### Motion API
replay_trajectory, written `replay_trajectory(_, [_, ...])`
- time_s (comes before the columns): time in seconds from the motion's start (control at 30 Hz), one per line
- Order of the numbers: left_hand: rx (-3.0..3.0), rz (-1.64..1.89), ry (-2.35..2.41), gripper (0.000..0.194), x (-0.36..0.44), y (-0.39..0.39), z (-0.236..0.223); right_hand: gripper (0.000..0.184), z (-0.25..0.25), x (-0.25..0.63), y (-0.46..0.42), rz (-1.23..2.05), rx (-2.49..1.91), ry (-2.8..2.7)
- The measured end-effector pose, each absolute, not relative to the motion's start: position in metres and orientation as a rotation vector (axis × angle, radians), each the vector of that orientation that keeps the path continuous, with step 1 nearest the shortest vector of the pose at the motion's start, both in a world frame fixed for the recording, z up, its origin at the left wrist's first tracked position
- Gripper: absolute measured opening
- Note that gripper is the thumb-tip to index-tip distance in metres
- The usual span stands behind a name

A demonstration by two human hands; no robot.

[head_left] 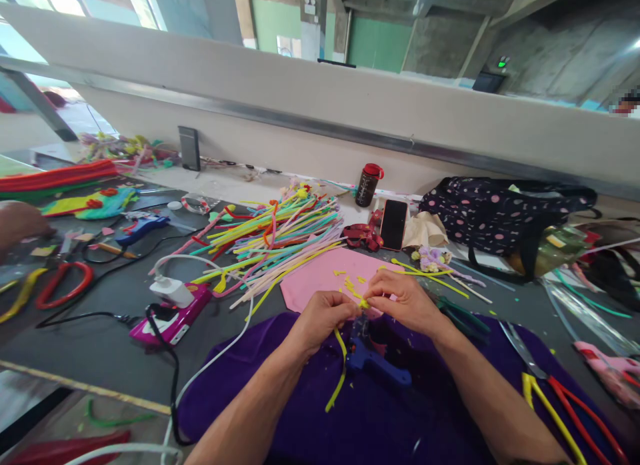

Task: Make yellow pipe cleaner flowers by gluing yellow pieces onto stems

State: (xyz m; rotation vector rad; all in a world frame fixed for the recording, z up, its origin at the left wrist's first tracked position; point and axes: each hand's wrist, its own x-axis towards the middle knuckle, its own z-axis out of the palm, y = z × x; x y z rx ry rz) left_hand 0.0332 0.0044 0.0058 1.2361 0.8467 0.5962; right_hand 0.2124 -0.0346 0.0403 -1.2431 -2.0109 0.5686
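Left hand (325, 315) and right hand (407, 302) nearly meet, each pinching a yellow stem (342, 375) between thumb and fingers. It is held over the middle of the tabletop's (100, 358) near edge, one end hanging down from the left hand. Just below is a blue glue gun (377, 365), seen against a purple cloth (240, 372) (whether its nozzle touches the stem, I cannot tell). Beyond the fingers, yellow scraps (361, 279) dot a pink mat (313, 278).

To the mat's left spreads a heap of coloured stems (280, 232); at its right corner, a few yellow ones lie near a small lilac flower (431, 258). Behind the mat, toward the far edge, are a phone (394, 224) and a dark bottle (367, 186) with a red lid, with a patterned bag (505, 215) farther right. Scissors (524, 352) with red and yellow handles lie at the near right corner, partly over the cloth. Left of the cloth sits a magenta power strip (193, 312) with a white plug (171, 292). At the left edge, another person's hand (23, 225) reaches in, near red-handled scissors (65, 285).
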Motion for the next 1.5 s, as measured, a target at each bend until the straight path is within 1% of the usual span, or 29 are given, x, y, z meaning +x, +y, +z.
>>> replay_trajectory(0.3, [1.025, 0.518, 0.799, 0.021, 0.030, 0.008, 0.007, 0.019, 0.046, 0.220, -0.034, 0.700, -1.202, -1.825])
replay_trajectory(0.4, [0.975, 0.470, 0.740, 0.020, 0.029, 0.010, 0.005, 0.029, 0.048, 0.217, -0.036, 0.747, -1.189, -1.866])
replay_trajectory(0.5, [0.953, 0.426, 0.710, 0.017, 0.028, 0.011, 0.003, 0.037, 0.047, 0.212, -0.038, 0.711, -1.169, -1.955])
replay_trajectory(1.03, [0.951, 0.401, 0.667, 0.019, 0.028, 0.010, 0.003, 0.024, 0.044, 0.204, -0.038, 0.669, -1.084, -2.063])
replay_trajectory(1.4, [0.962, 0.410, 0.670, 0.019, 0.029, 0.010, 0.003, 0.026, 0.038, 0.202, -0.037, 0.705, -1.119, -2.034])
replay_trajectory(1.5, [0.999, 0.431, 0.687, 0.022, 0.030, 0.009, 0.004, 0.038, 0.039, 0.204, -0.037, 0.717, -1.114, -2.045])
